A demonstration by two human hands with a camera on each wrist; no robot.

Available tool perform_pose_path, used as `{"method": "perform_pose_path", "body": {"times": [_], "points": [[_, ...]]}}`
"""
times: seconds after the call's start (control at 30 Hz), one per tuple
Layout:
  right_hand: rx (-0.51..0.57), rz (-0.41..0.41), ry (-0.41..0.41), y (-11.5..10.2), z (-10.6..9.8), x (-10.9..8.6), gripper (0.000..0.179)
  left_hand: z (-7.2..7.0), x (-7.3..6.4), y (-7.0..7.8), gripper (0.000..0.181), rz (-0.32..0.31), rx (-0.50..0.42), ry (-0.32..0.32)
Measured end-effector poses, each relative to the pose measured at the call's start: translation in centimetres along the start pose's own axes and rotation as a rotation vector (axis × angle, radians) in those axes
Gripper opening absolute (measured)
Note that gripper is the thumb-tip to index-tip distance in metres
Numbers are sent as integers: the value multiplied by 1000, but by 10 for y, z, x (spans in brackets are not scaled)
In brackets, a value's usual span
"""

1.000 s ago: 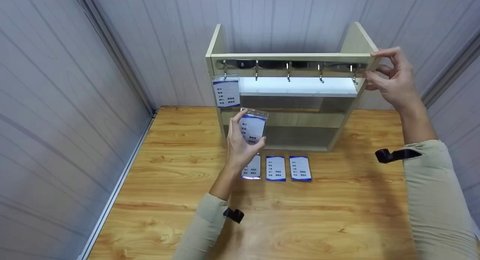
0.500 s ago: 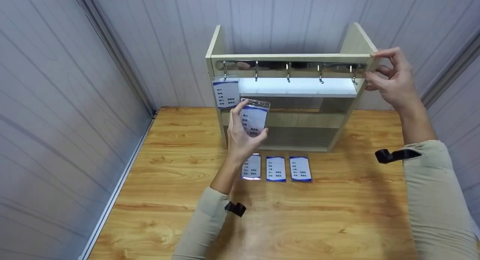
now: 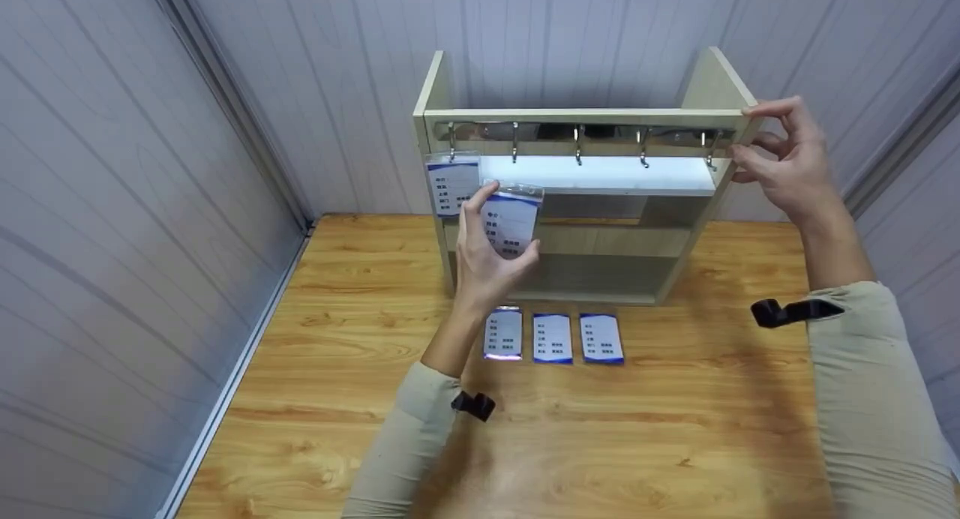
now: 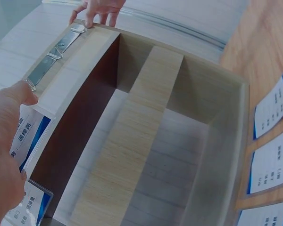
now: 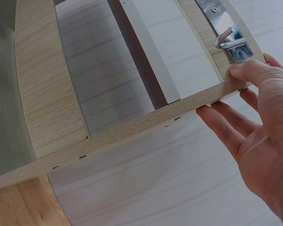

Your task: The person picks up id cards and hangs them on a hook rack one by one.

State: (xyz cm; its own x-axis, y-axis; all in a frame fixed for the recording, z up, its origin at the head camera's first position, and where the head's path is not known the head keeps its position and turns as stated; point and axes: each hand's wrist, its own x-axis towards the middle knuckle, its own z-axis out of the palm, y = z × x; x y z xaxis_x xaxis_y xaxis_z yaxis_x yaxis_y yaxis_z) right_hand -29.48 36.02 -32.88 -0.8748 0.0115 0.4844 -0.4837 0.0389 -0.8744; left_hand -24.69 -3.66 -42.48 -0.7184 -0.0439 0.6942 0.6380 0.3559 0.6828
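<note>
Left hand pinches a name card just below the second hook

The card lies between the index finger and thumb, facing the head camera and tilted slightly. The index finger runs up its left edge to the top corner; the thumb lies at the lower right edge. Both are clamped on it, with the lower part of the card set down into the curve between them. Its clear top strip is near the hook but apart from it.

Just to the left, a hanging card is on the first hook, its right side partly hidden by the left hand. Five hooks in all stand along a metal strip on the front of a wooden shelf.

At the shelf's upper right corner, the right hand is curled around the side panel. The thumb presses the front face beside the strip's end, and other fingers lie against the outer side.

On the wood-grain table before the shelf, three flat cards lie in a row, apart from one another. Pale panelled walls stand behind.
</note>
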Motion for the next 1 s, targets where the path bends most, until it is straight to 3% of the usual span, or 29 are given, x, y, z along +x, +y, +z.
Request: {"method": "perform_pose_path", "body": {"times": [0.4, 1.0], "points": [[45, 4, -7, 0, -1, 0, 45, 6, 15, -1, 92, -1, -10, 41], [2, 4, -3, -1, 0, 0, 45, 14, 30, 1, 89, 22, 17, 89]]}}
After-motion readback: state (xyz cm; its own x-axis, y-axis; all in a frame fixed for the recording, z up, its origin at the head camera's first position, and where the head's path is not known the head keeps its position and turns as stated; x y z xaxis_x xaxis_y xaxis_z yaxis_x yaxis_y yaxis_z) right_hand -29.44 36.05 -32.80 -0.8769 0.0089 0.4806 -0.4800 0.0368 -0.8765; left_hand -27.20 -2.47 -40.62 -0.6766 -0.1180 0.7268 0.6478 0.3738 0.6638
